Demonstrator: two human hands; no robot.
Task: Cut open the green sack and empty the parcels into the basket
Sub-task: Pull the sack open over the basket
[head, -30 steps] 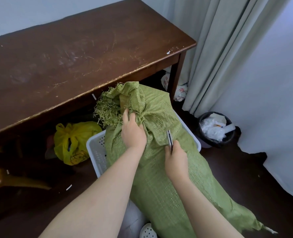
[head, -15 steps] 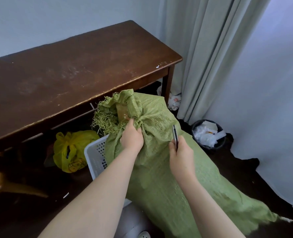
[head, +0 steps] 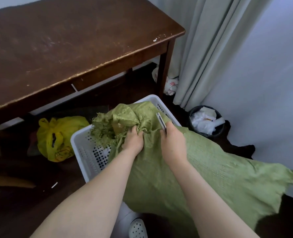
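Observation:
The green woven sack (head: 202, 172) lies tilted across the white perforated basket (head: 84, 148), its frayed open mouth (head: 106, 129) down inside the basket. My left hand (head: 133, 141) grips the bunched fabric near the mouth. My right hand (head: 174, 145) rests on the sack and holds a slim dark cutter (head: 161, 121) that sticks up from my fist. A brownish parcel edge (head: 118, 125) shows inside the mouth; other parcels are hidden by the fabric.
A dark wooden table (head: 65, 42) stands just behind the basket. Under it sits a yellow plastic bag (head: 56, 138). A black waste bin (head: 205, 120) full of paper stands to the right by the grey curtain (head: 202, 48). The floor is dark.
The sack's mouth has dropped from raised above the basket rim down into the basket. Both hands lowered with it, keeping their grips on fabric and cutter.

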